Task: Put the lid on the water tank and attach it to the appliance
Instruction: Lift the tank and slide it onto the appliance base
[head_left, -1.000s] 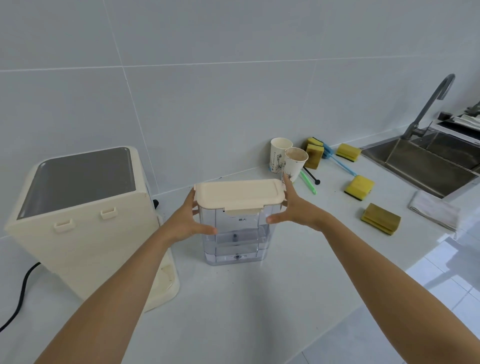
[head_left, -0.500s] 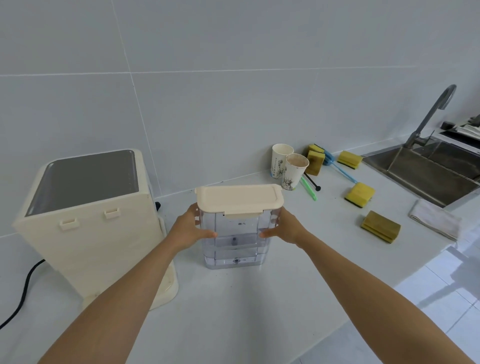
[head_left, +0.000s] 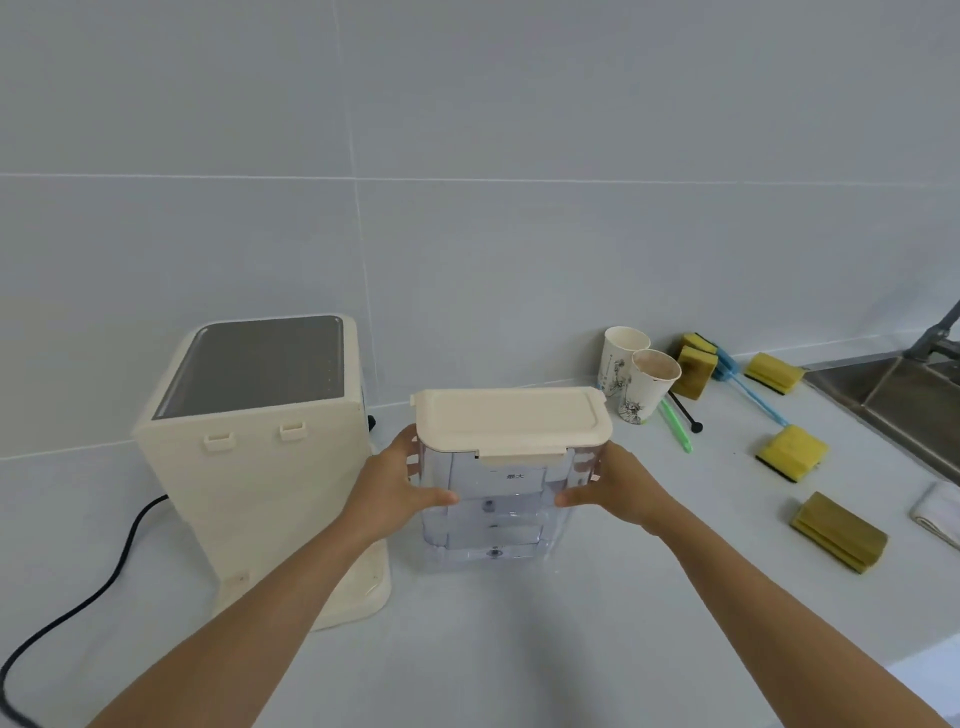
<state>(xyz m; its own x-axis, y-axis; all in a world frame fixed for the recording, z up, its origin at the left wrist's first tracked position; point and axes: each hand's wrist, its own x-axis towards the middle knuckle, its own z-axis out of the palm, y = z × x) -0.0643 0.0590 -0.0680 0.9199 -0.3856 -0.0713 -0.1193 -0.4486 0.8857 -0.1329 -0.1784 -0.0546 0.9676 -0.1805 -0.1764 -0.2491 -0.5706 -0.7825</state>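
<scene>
A clear plastic water tank (head_left: 493, 512) stands on the white counter at the centre, with its cream lid (head_left: 511, 418) sitting flat on top. My left hand (head_left: 395, 491) grips the tank's left side and my right hand (head_left: 615, 488) grips its right side, thumbs on the front face. The cream appliance (head_left: 249, 467) with a grey top panel stands just to the left, its back with two small hooks turned toward me. A small gap separates tank and appliance.
Two paper cups (head_left: 641, 376) stand behind the tank to the right. Several yellow sponges (head_left: 789, 451), a blue brush (head_left: 753, 395) and a green stick lie further right. A steel sink (head_left: 893, 400) and a folded cloth (head_left: 937, 512) are at the right edge. A black cord (head_left: 78, 608) trails left.
Both hands slid down from the lid's ends onto the tank's sides. The view tilted and the tank now sits slightly nearer the appliance.
</scene>
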